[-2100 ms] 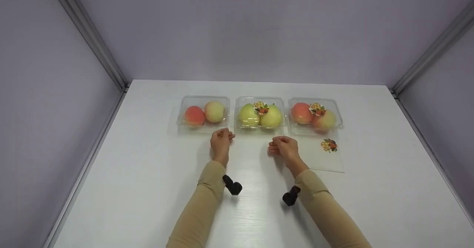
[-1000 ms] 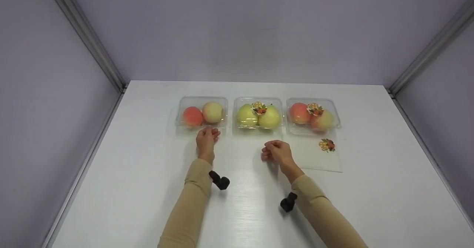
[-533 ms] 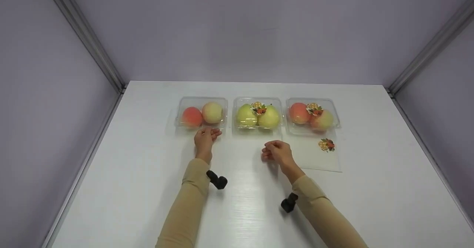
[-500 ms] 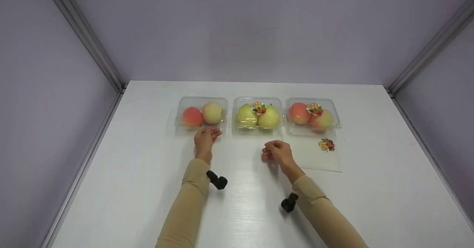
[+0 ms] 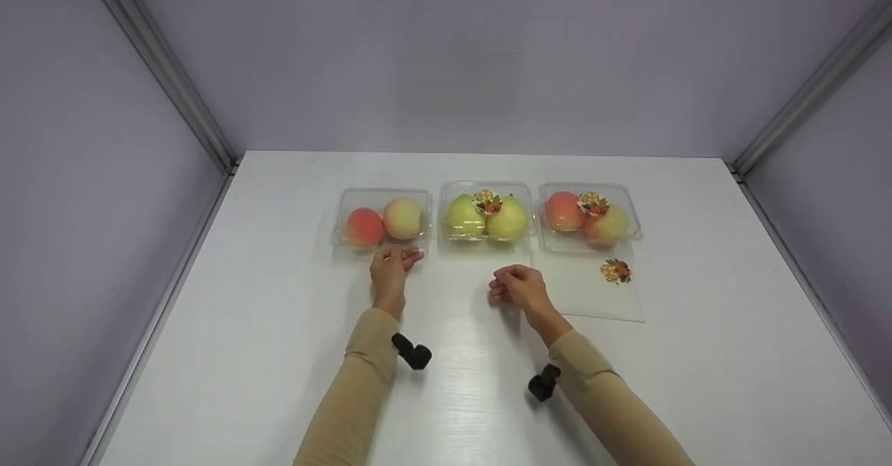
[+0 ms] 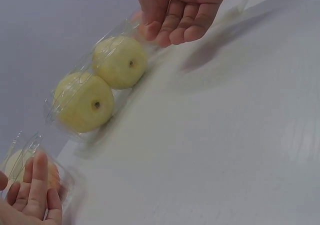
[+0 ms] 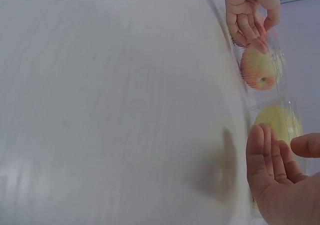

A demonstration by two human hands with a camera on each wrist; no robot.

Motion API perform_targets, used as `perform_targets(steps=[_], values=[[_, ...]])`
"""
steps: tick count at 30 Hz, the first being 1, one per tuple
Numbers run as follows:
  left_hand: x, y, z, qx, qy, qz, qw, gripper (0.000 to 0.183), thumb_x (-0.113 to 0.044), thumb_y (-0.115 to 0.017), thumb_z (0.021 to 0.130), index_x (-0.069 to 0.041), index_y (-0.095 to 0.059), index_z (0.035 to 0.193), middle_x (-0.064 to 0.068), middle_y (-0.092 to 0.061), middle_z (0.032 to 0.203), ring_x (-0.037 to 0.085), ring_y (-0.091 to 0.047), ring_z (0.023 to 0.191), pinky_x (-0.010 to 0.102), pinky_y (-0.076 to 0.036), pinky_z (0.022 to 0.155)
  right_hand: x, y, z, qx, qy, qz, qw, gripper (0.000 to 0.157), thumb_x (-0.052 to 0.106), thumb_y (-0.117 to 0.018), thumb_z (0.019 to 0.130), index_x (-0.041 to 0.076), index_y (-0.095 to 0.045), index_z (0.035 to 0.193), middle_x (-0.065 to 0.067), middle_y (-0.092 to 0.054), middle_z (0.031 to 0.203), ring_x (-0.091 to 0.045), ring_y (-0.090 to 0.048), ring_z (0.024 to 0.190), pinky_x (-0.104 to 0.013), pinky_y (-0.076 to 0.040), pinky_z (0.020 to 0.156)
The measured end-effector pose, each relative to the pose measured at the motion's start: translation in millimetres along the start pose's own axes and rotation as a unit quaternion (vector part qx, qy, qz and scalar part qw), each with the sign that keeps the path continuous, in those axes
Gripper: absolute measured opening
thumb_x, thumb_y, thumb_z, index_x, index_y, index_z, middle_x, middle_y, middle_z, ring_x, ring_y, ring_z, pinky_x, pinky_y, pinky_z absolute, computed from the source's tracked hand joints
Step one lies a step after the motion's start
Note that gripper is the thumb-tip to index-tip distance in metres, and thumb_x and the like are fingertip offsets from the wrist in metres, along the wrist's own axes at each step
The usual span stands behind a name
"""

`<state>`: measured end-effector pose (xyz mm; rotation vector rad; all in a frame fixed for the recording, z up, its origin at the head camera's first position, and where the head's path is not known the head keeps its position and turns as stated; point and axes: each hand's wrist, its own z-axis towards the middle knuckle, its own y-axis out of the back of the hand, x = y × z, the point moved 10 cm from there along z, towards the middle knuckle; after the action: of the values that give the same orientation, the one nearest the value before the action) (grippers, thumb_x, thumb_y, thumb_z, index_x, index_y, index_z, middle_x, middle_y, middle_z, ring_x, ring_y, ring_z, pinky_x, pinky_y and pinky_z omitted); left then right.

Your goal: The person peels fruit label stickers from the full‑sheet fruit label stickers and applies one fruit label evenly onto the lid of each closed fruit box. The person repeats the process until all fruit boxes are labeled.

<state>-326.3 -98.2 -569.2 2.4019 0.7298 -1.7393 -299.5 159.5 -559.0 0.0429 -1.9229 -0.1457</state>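
My left hand [image 5: 390, 276] is at the front edge of the left clear plastic fruit box [image 5: 348, 198], and thumb and fingers seem to pinch its rim. Inside lie a red peach [image 5: 364, 227] and a pale peach [image 5: 403, 218]; no sticker shows on this lid. In the left wrist view the fingers of the left hand [image 6: 37, 195] partly cover the box. My right hand [image 5: 523, 288] hovers over the table with loosely bent fingers and thumb apart, holding nothing. It is nearest the middle box [image 5: 453, 189] of yellow-green pears [image 5: 465, 216], whose lid bears a fruit sticker [image 5: 488, 203].
On the right stands a third clear box [image 5: 624, 194] with two peaches and a fruit sticker [image 5: 593, 204] on its lid. A pale sticker sheet [image 5: 585, 295] with one fruit sticker [image 5: 616, 271] left on it lies before that box. A grey wall [image 5: 460, 62] closes off the back.
My left hand has gone left from between the boxes to the left box; over the last half second hand and box have come slightly nearer to me. The right hand has shifted slightly left.
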Motion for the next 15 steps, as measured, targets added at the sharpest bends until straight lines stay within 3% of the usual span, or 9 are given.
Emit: perform_targets(steps=[6,15], values=[[2.8,2.3,-8.7,0.000,-0.005,0.020,0.9998,0.014,-0.014,-0.043,0.099,-0.003,-0.051,0.104,0.002,-0.069,0.086,0.001,-0.067,0.070,0.033,-0.051,0.096,1.3,-4.5,-1.8,0.012,0.003,0.007,1.000,0.023,0.006,-0.050,0.097,-0.011,-0.061,0.106,0.000,-0.065,0.071,-0.008,-0.064,0.061,-0.023,-0.057,0.063],[9.2,3.8,-20.1,-0.001,-0.007,0.023,0.9997,0.021,-0.014,-0.042,0.100,0.002,-0.050,0.111,0.001,-0.069,0.084,0.002,-0.066,0.070,0.028,-0.053,0.088,0.6,-9.3,-2.7,0.008,-0.004,0.012,1.000,0.021,0.005,-0.050,0.096,-0.010,-0.062,0.104,-0.002,-0.065,0.072,-0.009,-0.064,0.062,-0.024,-0.057,0.063]])
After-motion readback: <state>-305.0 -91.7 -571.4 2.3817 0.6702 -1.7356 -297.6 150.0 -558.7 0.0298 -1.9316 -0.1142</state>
